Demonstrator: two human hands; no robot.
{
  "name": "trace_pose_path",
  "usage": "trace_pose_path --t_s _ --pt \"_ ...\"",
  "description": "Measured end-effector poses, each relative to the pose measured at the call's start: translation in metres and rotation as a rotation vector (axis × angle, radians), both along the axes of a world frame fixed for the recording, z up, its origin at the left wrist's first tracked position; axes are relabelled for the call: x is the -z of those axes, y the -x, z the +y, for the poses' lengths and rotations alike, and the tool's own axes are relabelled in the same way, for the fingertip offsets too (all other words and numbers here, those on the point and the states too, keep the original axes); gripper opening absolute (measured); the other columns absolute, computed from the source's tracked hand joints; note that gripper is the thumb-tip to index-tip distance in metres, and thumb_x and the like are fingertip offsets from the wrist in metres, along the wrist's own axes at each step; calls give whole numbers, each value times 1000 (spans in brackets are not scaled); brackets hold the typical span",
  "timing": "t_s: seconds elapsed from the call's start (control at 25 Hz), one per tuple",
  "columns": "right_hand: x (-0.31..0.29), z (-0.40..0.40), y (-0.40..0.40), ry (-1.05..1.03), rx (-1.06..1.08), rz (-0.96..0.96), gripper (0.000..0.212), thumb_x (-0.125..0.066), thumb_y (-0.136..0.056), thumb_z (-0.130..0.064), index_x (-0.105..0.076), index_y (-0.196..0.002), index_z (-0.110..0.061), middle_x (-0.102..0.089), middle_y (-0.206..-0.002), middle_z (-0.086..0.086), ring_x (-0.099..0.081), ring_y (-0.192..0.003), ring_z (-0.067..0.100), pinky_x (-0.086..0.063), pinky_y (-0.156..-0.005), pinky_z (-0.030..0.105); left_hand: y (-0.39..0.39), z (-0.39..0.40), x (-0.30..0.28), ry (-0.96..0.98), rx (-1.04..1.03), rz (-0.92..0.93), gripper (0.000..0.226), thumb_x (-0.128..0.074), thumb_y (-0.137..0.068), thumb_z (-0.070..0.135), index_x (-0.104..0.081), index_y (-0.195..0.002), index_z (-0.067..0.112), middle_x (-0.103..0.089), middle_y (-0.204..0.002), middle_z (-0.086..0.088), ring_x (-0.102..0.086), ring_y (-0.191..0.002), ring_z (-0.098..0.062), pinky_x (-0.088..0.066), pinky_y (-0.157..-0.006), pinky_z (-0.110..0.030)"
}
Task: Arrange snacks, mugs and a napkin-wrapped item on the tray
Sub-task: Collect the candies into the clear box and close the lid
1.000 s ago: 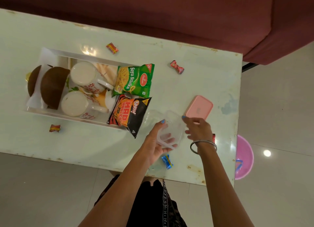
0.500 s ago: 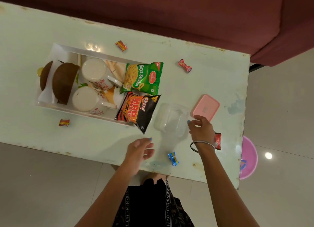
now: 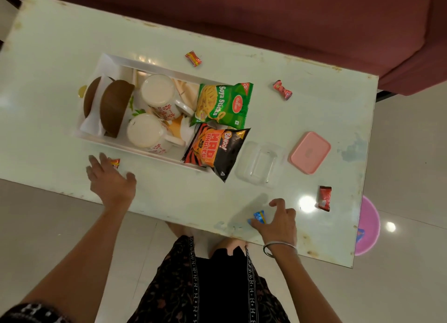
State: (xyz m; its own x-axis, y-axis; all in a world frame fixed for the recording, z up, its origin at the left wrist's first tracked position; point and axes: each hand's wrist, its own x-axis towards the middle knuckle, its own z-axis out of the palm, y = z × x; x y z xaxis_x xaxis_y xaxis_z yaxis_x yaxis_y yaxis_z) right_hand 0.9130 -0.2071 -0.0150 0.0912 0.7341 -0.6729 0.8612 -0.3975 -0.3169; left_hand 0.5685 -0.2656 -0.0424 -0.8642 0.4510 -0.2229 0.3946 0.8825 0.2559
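Pale table (image 3: 60,44): left hand (image 3: 111,179) spread over red candy (image 3: 115,162); right hand (image 3: 278,222) splayed, touching blue candy (image 3: 259,217).

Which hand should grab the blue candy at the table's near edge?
Right. The right hand is already at the blue candy, fingers spread beside it. The left hand is far across, by the red-and-yellow candy.

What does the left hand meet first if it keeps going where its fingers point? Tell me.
Most likely the red-and-yellow candy, already at the fingertips of the left hand. Just beyond lies the near wall of the white tray. The hand's height above the table is unclear.
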Motion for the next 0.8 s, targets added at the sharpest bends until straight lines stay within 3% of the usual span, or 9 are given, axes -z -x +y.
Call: trace_pose_path --t_s 0.08,0.2,0.32,0.44,0.52,0.6,0.72,0.8 --pt "3 -7 6 0 -96 -39 59 -79 -66 -33 -42 -111 -24 -38 -105 5 -52 -91 26 -41 -61 27 10 2 5 53 48 -18 59 -55 -85 9 -31 -137 0 -21 -149 -28 -23 -133 -49 -29 -103 -62" --pt "7 -8 9 -36 -158 -23 38 -71 -76 -20 -51 -108 -18 -43 -105 7 -57 -89 28 -47 -62 29 10 -3 6 25 182 25 34 -46 -88 0 -51 -121 -7 -45 -127 -35 -43 -110 -53 -37 -94 -57" --pt "11 -7 6 -58 -239 -7 18 -66 -81 -13 -59 -97 -11 -54 -99 9 -60 -80 30 -49 -67 30 0 -8 0 -62 194 18 25 -47 -88 -3 -61 -108 -10 -53 -110 -34 -52 -97 -49 -43 -87 -49" --pt "12 -6 4 -79 -212 -3 13 -60 -79 -9 -64 -91 -10 -63 -92 9 -61 -76 27 -40 -64 23 -26 -15 -5 -127 184 -25 23 -49 -86 -4 -64 -103 -8 -62 -99 -32 -60 -88 -45 -46 -83 -46" --pt "9 -3 5 -90 -83 40 12 -60 -76 -9 -67 -86 -10 -69 -83 8 -63 -72 24 -41 -62 22 -57 -20 -11 -189 156 -121 22 -50 -85 -5 -65 -101 -5 -69 -94 -26 -65 -83 -38 -48 -79 -38" --pt "3 3 5 -101 117 140 10 -61 -75 -8 -69 -80 -12 -71 -70 6 -67 -67 22 -50 -66 25 -99 -23 -20 -227 179 -281 20 -52 -85 -5 -66 -98 0 -73 -92 -19 -66 -75 -27 -47 -74 -28" --pt "-13 15 1 -164 399 277 16 -65 -75 -6 -66 -73 -23 -67 -55 -10 -69 -56 13 -58 -75 33 -176 -12 -38 -232 272 -586 20 -56 -85 -3 -69 -98 4 -74 -92 -10 -63 -72 -12 -49 -70 -18" --pt "-23 25 -1 -254 519 367 18 -69 -76 -9 -65 -73 -26 -66 -50 -15 -68 -55 8 -57 -73 30 -218 8 -52 -349 311 -667 20 -57 -85 -2 -69 -99 5 -72 -93 -7 -62 -73 -3 -51 -71 -12"
